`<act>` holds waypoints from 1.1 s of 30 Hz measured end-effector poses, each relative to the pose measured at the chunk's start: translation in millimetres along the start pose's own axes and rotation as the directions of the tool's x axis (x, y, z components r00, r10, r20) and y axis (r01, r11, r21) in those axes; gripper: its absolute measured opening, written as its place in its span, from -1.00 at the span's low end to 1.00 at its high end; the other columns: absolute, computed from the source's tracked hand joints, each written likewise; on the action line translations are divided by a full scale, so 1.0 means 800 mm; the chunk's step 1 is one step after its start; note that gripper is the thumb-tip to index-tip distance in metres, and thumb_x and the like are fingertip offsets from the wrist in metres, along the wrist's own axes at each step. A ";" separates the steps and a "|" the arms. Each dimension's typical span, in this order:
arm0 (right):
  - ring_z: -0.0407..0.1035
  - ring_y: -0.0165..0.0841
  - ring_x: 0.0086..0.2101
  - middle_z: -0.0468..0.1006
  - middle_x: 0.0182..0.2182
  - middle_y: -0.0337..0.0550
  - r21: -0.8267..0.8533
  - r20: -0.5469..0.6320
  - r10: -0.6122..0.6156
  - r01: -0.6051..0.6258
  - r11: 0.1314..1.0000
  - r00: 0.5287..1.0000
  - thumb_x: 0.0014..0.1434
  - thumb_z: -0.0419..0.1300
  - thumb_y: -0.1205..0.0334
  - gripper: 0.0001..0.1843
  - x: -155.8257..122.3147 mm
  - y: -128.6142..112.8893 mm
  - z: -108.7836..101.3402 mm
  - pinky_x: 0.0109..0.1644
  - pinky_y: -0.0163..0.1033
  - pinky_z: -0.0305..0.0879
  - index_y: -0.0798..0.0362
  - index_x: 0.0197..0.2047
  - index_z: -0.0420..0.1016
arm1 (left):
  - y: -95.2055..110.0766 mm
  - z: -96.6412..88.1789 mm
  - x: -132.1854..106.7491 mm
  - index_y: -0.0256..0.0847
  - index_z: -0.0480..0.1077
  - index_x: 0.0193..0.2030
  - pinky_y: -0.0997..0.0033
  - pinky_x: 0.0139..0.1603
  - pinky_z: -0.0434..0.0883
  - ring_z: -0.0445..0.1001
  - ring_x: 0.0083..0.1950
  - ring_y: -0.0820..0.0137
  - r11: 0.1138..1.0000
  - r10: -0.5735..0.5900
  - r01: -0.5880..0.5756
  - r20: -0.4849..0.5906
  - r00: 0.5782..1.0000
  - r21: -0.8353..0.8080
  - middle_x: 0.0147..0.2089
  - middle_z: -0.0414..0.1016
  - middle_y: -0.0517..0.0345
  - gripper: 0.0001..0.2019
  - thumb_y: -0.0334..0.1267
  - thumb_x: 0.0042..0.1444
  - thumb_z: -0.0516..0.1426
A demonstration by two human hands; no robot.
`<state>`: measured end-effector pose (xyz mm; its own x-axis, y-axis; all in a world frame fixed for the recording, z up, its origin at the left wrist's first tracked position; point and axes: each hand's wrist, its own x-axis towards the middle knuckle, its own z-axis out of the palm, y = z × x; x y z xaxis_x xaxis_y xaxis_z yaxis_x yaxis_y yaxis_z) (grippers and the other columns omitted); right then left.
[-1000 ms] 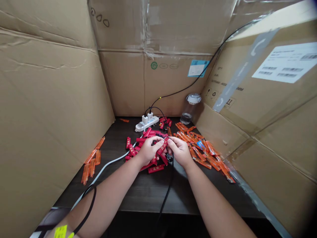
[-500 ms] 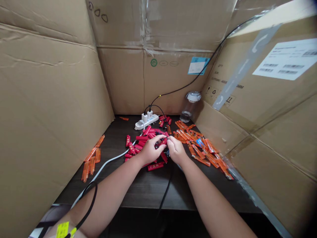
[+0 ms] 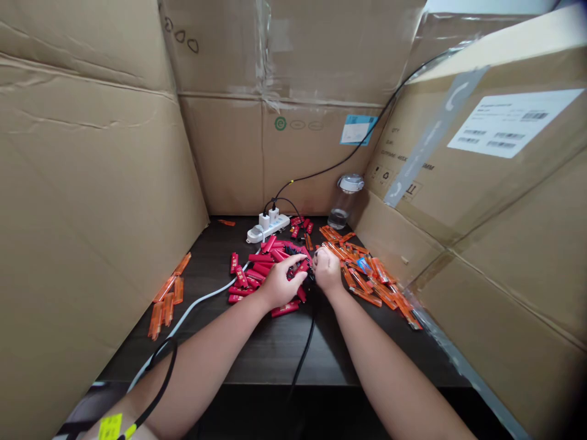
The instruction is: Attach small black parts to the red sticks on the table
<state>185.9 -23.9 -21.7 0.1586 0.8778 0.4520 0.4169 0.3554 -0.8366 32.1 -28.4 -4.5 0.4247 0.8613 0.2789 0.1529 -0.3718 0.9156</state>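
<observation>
My left hand (image 3: 280,284) and my right hand (image 3: 327,270) meet over a heap of small red oblong pieces (image 3: 257,269) on a dark table (image 3: 275,348). Both hands are closed in a pinch round one red piece (image 3: 300,267) held between them. A black cable (image 3: 305,348) runs from under the hands toward me. What the right fingertips grip besides the red piece is hidden.
Orange strips (image 3: 371,278) lie in a pile to the right, and a few more orange strips (image 3: 166,299) at the left. A white power strip (image 3: 268,227) with plugs and a clear jar (image 3: 345,201) stand at the back. Cardboard boxes (image 3: 92,183) wall in three sides.
Both hands have drawn slightly away from me and closer together over the red heap, still pinching the red piece. The view has shifted a little.
</observation>
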 end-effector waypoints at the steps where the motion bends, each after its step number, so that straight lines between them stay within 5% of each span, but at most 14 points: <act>1: 0.07 -0.38 -0.56 0.14 -0.66 -0.29 -0.041 -0.009 -0.001 0.001 0.999 1.000 0.21 -0.14 0.13 -0.64 0.003 0.002 -0.001 -0.44 -0.26 0.01 -0.03 -0.60 0.12 | 0.001 -0.001 0.002 -0.23 0.33 0.14 0.45 -0.48 0.43 0.42 -0.54 0.47 0.997 -0.070 0.070 -0.016 0.997 -0.038 -0.43 0.46 0.17 -0.55 -0.29 0.07 0.13; 5: 0.15 -0.40 -0.56 0.25 -0.66 -0.29 -0.209 0.034 0.001 0.006 0.978 0.999 0.11 0.07 0.14 -0.72 0.008 0.009 0.003 -0.42 -0.28 0.02 0.01 -0.59 0.28 | 0.000 -0.008 0.011 -0.30 0.25 0.19 0.55 -0.68 0.28 0.30 -0.68 0.55 0.930 -0.305 0.287 -0.048 0.951 -0.229 -0.55 0.38 0.27 -0.48 -0.31 0.05 0.14; 9: 0.22 -0.40 -0.59 0.35 -0.66 -0.29 -0.291 0.087 0.030 -0.003 0.957 0.996 0.05 0.17 0.16 -0.85 0.007 0.009 0.006 -0.43 -0.29 0.10 0.04 -0.37 0.49 | -0.002 -0.014 0.015 -0.34 0.24 0.16 0.57 -0.70 0.22 0.28 -0.68 0.54 0.855 -0.376 0.349 0.005 0.927 -0.384 -0.56 0.38 0.25 -0.48 -0.31 0.03 0.17; 14: 0.40 -0.35 -0.37 0.52 -0.36 -0.12 -0.159 0.114 -0.183 0.200 0.967 0.976 0.23 0.01 0.19 -0.69 0.003 -0.007 -0.004 -0.26 -0.24 0.34 0.06 -0.06 0.48 | 0.000 -0.021 0.015 -0.34 0.30 0.00 0.56 -0.69 0.19 0.28 -0.68 0.54 0.801 -0.362 0.373 0.119 0.925 -0.469 -0.56 0.40 0.21 -0.58 -0.27 -0.02 0.21; 17: 0.42 -0.34 -0.26 0.50 -0.24 -0.06 -0.105 0.212 -0.373 0.401 0.910 0.903 0.26 -0.01 0.27 -0.69 0.003 -0.013 -0.012 -0.17 -0.21 0.37 0.03 -0.04 0.49 | 0.002 -0.025 0.014 -0.32 0.35 -0.25 0.58 -0.70 0.15 0.26 -0.69 0.57 0.840 -0.293 0.348 0.190 0.937 -0.418 -0.58 0.39 0.21 -0.74 -0.24 -0.05 0.23; 22: 0.41 -0.36 -0.34 0.53 -0.33 -0.08 -0.154 0.325 -0.541 0.608 0.779 0.776 0.22 0.04 0.34 -0.74 0.002 -0.018 -0.024 -0.24 -0.23 0.39 0.03 -0.11 0.52 | 0.006 -0.033 0.010 -0.30 0.35 -0.40 0.59 -0.69 0.14 0.23 -0.69 0.59 0.924 -0.205 0.281 0.284 0.937 -0.259 -0.63 0.35 0.24 -0.83 -0.23 -0.04 0.20; 30: 0.38 -0.42 -0.49 0.53 -0.47 -0.12 -0.238 0.271 -0.640 0.694 0.680 0.719 0.12 0.07 0.41 -0.78 -0.005 -0.019 -0.020 -0.39 -0.31 0.36 0.08 -0.26 0.53 | 0.012 -0.042 0.010 -0.33 0.38 -0.38 0.58 -0.69 0.12 0.21 -0.71 0.59 0.949 -0.155 0.245 0.380 0.912 -0.199 -0.64 0.36 0.23 -0.81 -0.22 -0.03 0.20; 33: 0.42 -0.39 -0.48 0.55 -0.48 -0.12 -0.273 0.159 -0.639 0.655 0.704 0.753 0.08 0.09 0.42 -0.79 -0.005 -0.016 -0.024 -0.38 -0.29 0.39 0.07 -0.31 0.55 | 0.015 -0.046 0.008 -0.33 0.39 -0.32 0.58 -0.69 0.13 0.22 -0.72 0.58 0.929 -0.176 0.275 0.358 0.917 -0.248 -0.65 0.35 0.27 -0.78 -0.26 -0.10 0.25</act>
<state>197.3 -38.1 -6.4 -0.2894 0.4849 0.8253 0.6422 0.7377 -0.2082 3.8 -14.6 18.8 0.6819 0.7314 -0.0088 0.0376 -0.0231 0.9990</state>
